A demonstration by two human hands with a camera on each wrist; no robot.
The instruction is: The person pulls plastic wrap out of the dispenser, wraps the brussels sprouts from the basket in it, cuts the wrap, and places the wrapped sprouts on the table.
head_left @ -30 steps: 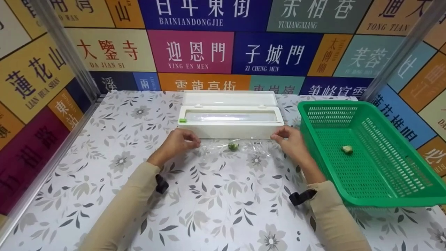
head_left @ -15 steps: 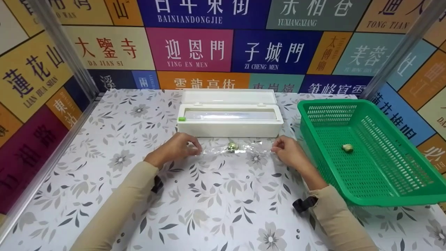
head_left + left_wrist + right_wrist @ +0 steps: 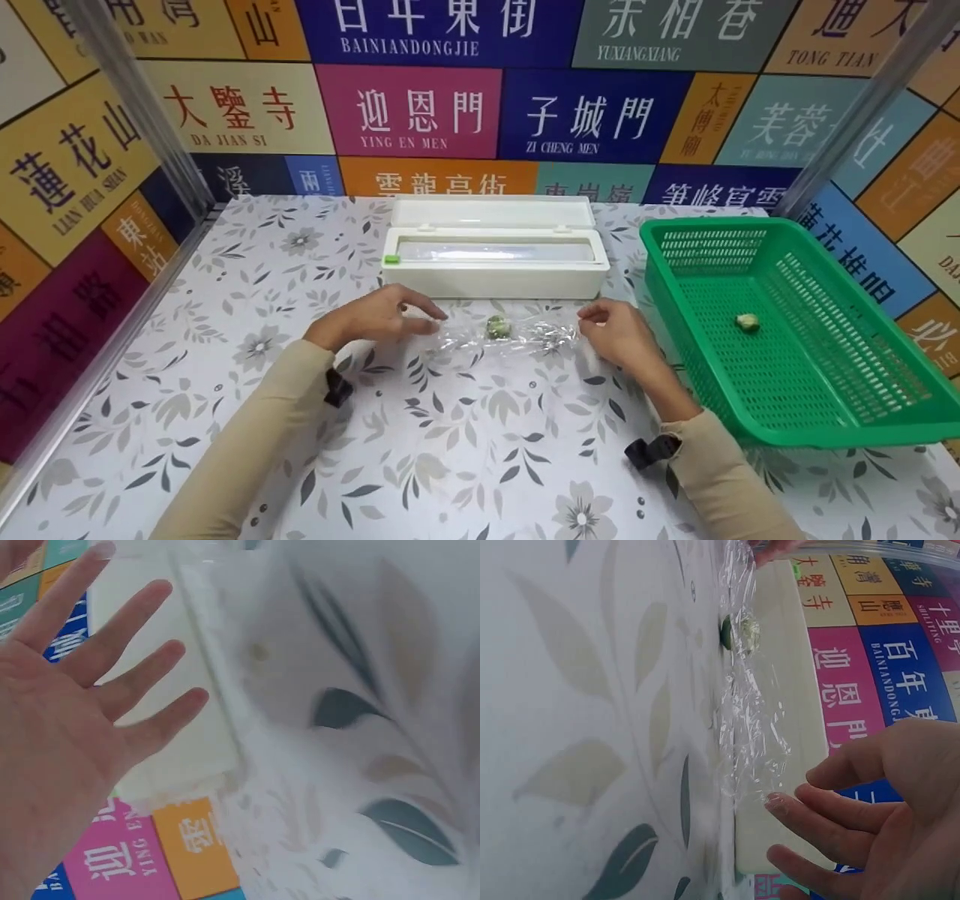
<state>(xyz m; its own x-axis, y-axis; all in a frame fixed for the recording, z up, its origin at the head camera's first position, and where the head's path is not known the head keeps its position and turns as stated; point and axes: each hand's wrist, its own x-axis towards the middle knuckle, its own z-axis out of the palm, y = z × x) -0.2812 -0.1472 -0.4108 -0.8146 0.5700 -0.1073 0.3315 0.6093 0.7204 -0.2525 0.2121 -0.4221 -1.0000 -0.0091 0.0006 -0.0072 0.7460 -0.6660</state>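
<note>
Film (image 3: 546, 335) and green vegetable (image 3: 498, 328) now lie farther from the white box (image 3: 491, 284).

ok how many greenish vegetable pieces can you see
2: one vegetable piece amid the clear film between the left hand and right hand, the other piece in the green basket. The basket's near wall might hide more.

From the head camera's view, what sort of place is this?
Probably a small staged work booth: a flower-print tabletop, printed sign panels on the walls around it, and metal-looking posts at the corners.
</note>
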